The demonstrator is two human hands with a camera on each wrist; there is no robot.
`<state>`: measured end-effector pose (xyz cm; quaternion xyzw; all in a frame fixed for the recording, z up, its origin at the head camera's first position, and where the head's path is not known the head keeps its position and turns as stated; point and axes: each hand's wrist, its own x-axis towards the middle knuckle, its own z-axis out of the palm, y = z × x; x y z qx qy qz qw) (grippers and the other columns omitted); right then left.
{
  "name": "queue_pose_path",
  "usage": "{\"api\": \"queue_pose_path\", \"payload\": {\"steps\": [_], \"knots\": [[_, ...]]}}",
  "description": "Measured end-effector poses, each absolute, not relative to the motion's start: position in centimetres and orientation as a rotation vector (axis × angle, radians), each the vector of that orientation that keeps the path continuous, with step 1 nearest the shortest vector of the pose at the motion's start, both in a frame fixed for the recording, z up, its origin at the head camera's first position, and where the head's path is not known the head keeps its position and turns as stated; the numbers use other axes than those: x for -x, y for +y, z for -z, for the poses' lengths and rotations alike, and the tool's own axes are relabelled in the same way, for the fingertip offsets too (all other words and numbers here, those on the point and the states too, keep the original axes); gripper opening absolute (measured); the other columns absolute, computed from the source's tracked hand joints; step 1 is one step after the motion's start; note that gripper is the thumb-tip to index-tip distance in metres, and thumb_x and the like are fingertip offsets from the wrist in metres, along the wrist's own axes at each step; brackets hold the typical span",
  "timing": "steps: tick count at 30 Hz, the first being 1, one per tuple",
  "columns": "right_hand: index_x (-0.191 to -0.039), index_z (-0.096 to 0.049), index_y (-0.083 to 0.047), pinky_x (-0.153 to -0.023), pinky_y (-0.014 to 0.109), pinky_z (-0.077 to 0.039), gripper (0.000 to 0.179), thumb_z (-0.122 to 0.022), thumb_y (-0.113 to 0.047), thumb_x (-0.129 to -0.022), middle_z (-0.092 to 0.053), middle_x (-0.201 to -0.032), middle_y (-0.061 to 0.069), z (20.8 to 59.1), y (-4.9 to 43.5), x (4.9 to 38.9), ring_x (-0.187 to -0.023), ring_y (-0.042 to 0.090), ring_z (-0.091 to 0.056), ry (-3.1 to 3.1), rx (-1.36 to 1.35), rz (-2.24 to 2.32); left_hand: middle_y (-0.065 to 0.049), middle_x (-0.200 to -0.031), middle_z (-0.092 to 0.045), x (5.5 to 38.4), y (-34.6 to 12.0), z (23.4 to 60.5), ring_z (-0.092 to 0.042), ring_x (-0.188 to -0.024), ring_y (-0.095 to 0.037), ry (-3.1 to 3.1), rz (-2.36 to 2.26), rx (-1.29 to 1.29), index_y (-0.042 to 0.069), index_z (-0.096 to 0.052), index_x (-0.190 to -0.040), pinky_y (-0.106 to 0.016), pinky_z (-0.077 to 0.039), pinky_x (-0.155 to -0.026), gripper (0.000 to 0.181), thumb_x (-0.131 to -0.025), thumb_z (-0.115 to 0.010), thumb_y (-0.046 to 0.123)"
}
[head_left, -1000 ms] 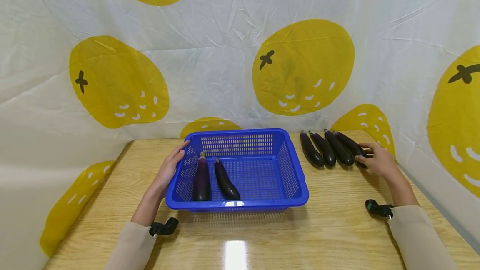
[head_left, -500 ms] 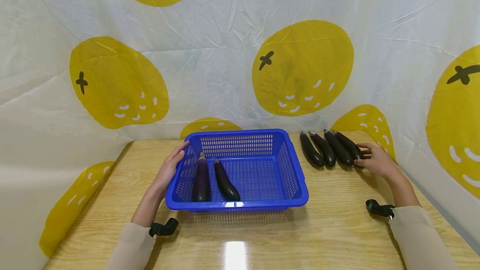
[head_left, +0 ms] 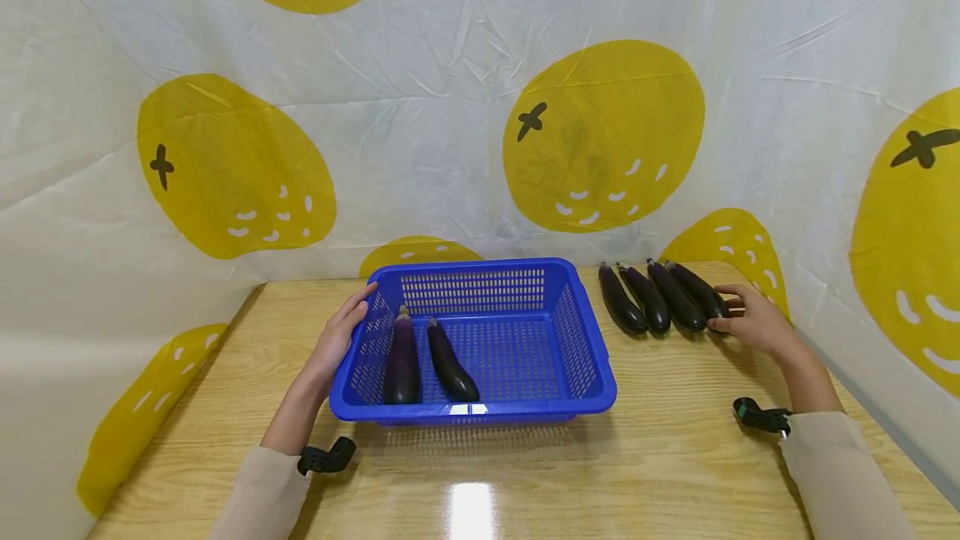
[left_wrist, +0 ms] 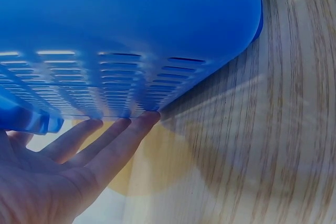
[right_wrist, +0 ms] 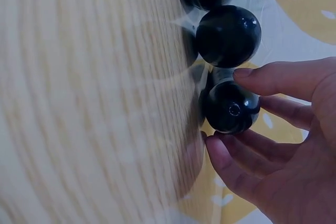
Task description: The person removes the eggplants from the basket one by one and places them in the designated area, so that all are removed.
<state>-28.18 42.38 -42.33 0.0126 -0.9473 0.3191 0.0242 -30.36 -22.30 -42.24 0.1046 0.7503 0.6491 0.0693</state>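
In the head view my left hand [head_left: 337, 340] lies against the left side of a blue plastic basket [head_left: 472, 412]. The left wrist view shows its fairly straight fingers touching the slotted outer wall. Inside the basket are two dark purple eggplants, a thicker one [head_left: 403, 361] at the left and a slimmer one [head_left: 452, 365] beside it. Over at the right my right hand [head_left: 757, 322] grips the blunt end of the rightmost eggplant [head_left: 696, 288] in a row on the table. Thumb and fingers stand on opposite sides of this eggplant [right_wrist: 231, 109] in the right wrist view.
Beside the gripped eggplant lie more eggplants, one [head_left: 677, 297] close against it, then another [head_left: 647, 298] and a curved one [head_left: 622, 300] nearest the basket. A white cloth [head_left: 450, 165] printed with yellow fruit hangs behind the wooden table [head_left: 570, 473].
My right hand has shifted slightly left with the blunt end of the rightmost eggplant, bringing it closer to its neighbour. The left hand and basket have stayed in place.
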Motion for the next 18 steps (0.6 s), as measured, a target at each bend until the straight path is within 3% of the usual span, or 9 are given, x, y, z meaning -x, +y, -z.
{"api": "queue_pose_path", "payload": {"steps": [10,18], "knots": [[-0.143,-0.028,0.012,-0.086,0.055,-0.05,0.076,-0.069,-0.023,-0.088,-0.041,-0.131,0.044,42.41,42.51,28.17,-0.115,0.058,-0.048,-2.945,-0.061,-0.983,-0.009,-0.159,-0.024,30.39,-22.28,42.24,-0.032,-0.141,-0.041,2.252,-1.964,-0.328,0.032,-0.024,-0.153,-0.063,-0.034,-0.105,0.05,-0.104,-0.029,0.044],[-0.141,-0.032,0.013,-0.078,0.038,-0.052,0.072,-0.068,-0.019,-0.088,-0.045,-0.128,0.044,42.38,42.4,28.24,-0.109,0.054,-0.055,-2.946,-0.089,-0.98,-0.009,-0.16,-0.023,30.34,-22.3,42.21,-0.03,-0.142,-0.042,2.252,-1.956,-0.332,0.032,-0.023,-0.153,-0.064,-0.032,-0.106,0.05,-0.104,-0.028,0.045]]}}
